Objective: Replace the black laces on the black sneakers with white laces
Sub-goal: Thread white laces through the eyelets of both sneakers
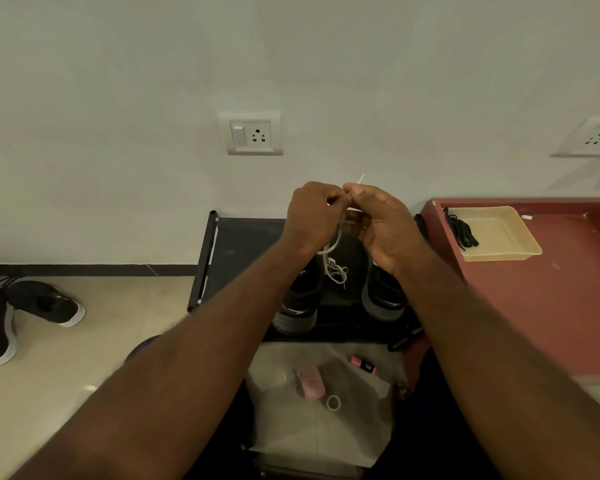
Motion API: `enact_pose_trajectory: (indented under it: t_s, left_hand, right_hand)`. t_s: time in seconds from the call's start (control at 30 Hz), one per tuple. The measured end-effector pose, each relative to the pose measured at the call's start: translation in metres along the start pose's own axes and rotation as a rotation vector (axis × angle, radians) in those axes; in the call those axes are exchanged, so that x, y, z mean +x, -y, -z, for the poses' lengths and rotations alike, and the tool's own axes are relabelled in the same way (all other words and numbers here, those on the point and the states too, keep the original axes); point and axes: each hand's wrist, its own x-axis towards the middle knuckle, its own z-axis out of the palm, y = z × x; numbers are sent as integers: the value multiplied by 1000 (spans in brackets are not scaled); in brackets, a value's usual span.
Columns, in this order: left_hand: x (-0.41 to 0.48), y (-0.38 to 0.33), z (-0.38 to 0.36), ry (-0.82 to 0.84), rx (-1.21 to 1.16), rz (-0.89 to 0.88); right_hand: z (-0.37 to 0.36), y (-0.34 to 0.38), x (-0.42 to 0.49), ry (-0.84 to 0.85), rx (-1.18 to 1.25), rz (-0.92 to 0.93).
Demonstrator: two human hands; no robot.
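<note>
Clearly the left hand [312,216] and right hand [378,223] pinch the white lace [333,245] together, high over the sneakers [300,299] on the rack [236,244]. The black laces [461,230] lie in the tray [499,233], far right. A hard tug might drag the lace out of its eyelets.

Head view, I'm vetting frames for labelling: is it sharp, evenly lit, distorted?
Head view: dim, even indoor light; wide-angle stretch skews the wall socket at the right edge; the white lace pinched by the left hand and right hand is fairly sharp; forearms near the lens look soft.
</note>
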Motion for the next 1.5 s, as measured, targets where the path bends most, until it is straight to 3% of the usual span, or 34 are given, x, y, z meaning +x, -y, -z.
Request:
enact_pose_trajectory:
  t_s: [0.1, 0.13, 0.2, 0.27, 0.3, 0.33, 0.4, 0.5, 0.67, 0.83, 0.97, 1.2, 1.37, 1.5]
  left_hand:
    - [1, 4, -1, 83, 31, -17]
    - [0, 10, 0, 67, 25, -2]
    - [-5, 30, 6, -32, 68, 73]
    - [-15, 61, 8, -25, 253, 249]
    - [-23, 78, 5, 68, 366, 364]
    - [-32, 93, 1, 188, 441, 476]
    - [-49, 115, -8, 356, 405, 652]
    - [-57, 122, -13, 340, 312, 677]
    - [-80, 110, -4, 226, 419, 567]
    - [-145, 103, -6, 146, 442, 548]
    - [-175, 114, -15, 179, 414, 609]
    - [-164, 121, -16, 195, 401, 617]
    - [-133, 126, -23, 214, 383, 503]
    - [-100, 129, -28, 220, 359, 535]
  right_hand:
    - [5, 11, 16, -177, -185, 13]
    - [10, 20, 24, -330, -225, 96]
    - [17, 48, 32, -616, -245, 435]
    - [15, 68, 31, -643, -271, 685]
    - [12, 69, 28, -598, -305, 719]
    - [7, 64, 25, -537, -358, 664]
    - [1, 30, 13, -373, -498, 367]
    - [-1, -39, -11, -246, -592, 44]
    - [-3, -82, -33, -364, -492, 19]
    - [-15, -110, -42, -242, -593, -50]
    - [-17, -128, -36, -220, -692, -76]
    - [-23, -144, -14, -23, -1082, -88]
    - [-20, -153, -5, -26, -1146, -37]
    - [-17, -158, 1, -44, -1130, -24]
